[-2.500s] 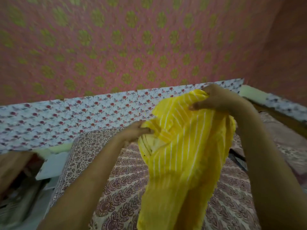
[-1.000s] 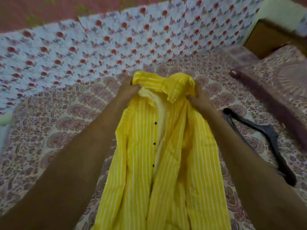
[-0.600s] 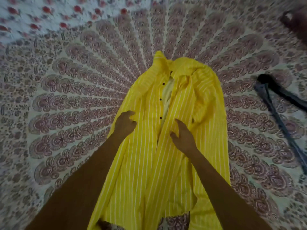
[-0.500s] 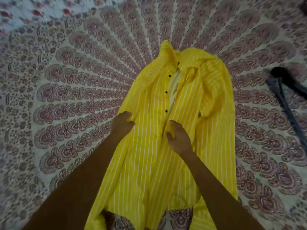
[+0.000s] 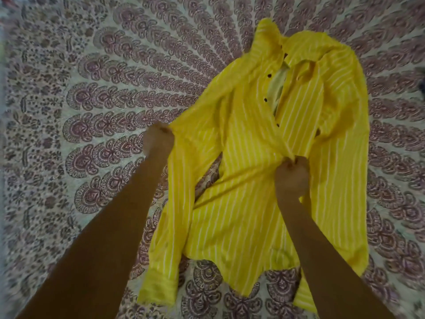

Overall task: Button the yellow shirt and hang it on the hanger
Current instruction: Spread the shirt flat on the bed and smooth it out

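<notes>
The yellow shirt [image 5: 248,180] with thin white stripes lies front up on the patterned bedspread [image 5: 92,111], collar at the top, its front open near the collar with three dark buttons showing. My left hand [image 5: 158,141] grips the shirt's left sleeve near the elbow and holds it out to the left. My right hand [image 5: 291,178] pinches the front placket at mid-chest. The hanger is almost wholly out of frame; only a dark bit [image 5: 422,85] shows at the right edge.
The bedspread with its radiating maroon paisley print fills the whole view. The shirt's left cuff [image 5: 158,288] lies near the bottom, and the right sleeve runs down the right side.
The shirt was held up in the air, then laid flat on the bed. My hands slid down from the collar to mid-chest. My left hand has since pulled the sleeve out leftward.
</notes>
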{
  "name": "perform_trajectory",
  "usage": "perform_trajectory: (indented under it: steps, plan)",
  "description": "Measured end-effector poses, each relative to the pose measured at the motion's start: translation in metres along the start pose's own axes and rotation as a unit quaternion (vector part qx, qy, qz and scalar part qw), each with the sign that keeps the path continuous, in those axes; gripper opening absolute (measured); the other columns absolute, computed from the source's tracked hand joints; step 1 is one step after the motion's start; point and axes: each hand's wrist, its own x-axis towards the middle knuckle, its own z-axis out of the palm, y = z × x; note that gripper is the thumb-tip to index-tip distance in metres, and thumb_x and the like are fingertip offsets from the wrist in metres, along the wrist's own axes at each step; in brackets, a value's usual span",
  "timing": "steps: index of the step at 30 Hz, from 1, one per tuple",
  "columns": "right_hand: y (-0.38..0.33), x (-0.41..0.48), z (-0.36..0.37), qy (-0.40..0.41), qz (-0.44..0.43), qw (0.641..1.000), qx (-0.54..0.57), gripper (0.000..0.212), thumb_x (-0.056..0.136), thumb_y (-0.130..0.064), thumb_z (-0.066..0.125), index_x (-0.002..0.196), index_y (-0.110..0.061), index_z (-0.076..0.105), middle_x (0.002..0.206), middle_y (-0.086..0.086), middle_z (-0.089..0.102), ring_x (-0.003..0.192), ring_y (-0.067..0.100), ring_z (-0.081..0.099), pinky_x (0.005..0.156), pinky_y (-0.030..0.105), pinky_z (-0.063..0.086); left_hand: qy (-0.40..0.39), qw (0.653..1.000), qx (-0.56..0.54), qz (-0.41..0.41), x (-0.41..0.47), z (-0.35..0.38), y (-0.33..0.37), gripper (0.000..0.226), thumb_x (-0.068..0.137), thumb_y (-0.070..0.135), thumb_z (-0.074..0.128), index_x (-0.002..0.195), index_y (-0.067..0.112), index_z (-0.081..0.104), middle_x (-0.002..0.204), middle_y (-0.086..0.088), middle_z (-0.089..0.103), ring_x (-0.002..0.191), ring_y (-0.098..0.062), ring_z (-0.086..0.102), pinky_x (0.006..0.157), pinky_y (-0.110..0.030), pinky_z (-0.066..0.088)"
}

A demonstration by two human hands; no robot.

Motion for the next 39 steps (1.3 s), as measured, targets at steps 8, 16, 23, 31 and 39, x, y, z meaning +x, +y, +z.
perform_trajectory:
  steps: [8, 16, 23, 31, 39]
  plan:
    - [0.030, -0.081, 0.025, -0.014, -0.189, 0.976, -0.105, 0.068, 0.072, -0.025, 0.056, 0.134, -0.001, 0.040, 0.138, 0.026, 0.039, 0.129, 0.042, 0.037, 0.103, 0.049, 0.032, -0.044, 0.991, 0.089, 0.087, -0.023, -0.019, -0.054, 0.023, 0.093, 0.017, 0.045, 0.104, 0.005, 0.061, 0.106, -0.017, 0.065, 0.099, -0.036, 0.062, 0.079, -0.039, 0.048]
    - [0.073, -0.193, 0.060, -0.248, -0.259, 0.896, -0.262, 0.067, 0.086, -0.028, 0.054, 0.144, -0.012, 0.026, 0.156, 0.017, 0.010, 0.144, 0.032, 0.009, 0.117, 0.047, 0.011, -0.324, 0.944, -0.055, 0.030, -0.124, 0.000, -0.140, 0.063, 0.077, 0.070, 0.049, 0.106, 0.014, 0.050, 0.099, -0.004, 0.058, 0.093, -0.023, 0.057, 0.078, -0.032, 0.043]
    - [0.085, -0.213, 0.054, -0.261, -0.294, 0.880, -0.267, 0.061, 0.084, -0.020, 0.057, 0.141, -0.019, 0.035, 0.155, 0.011, 0.016, 0.144, 0.030, 0.010, 0.116, 0.046, 0.012, -0.237, 0.942, 0.200, 0.132, -0.177, -0.003, -0.184, 0.051, 0.080, 0.030, 0.061, 0.123, 0.009, 0.045, 0.121, -0.015, 0.054, 0.112, -0.035, 0.052, 0.083, -0.044, 0.046]
    - [0.055, -0.235, 0.062, -0.262, -0.205, 0.941, 0.055, 0.035, 0.088, -0.031, 0.044, 0.110, -0.010, 0.061, 0.109, 0.014, 0.066, 0.097, 0.032, 0.060, 0.084, 0.041, 0.047, -0.338, 0.829, -0.422, -0.146, -0.125, -0.083, -0.181, 0.014, 0.071, -0.006, 0.045, 0.071, 0.007, 0.050, 0.057, -0.002, 0.054, 0.051, -0.016, 0.052, 0.048, -0.018, 0.044]
    - [0.037, -0.287, 0.100, -0.482, -0.037, 0.870, 0.099, 0.024, 0.096, -0.022, 0.047, 0.115, -0.010, 0.055, 0.119, 0.011, 0.059, 0.115, 0.027, 0.055, 0.096, 0.038, 0.046, -0.147, 0.986, -0.019, -0.079, -0.092, -0.082, -0.243, 0.017, 0.084, 0.013, 0.052, 0.094, 0.016, 0.065, 0.106, -0.013, 0.065, 0.104, -0.032, 0.060, 0.090, -0.037, 0.048]
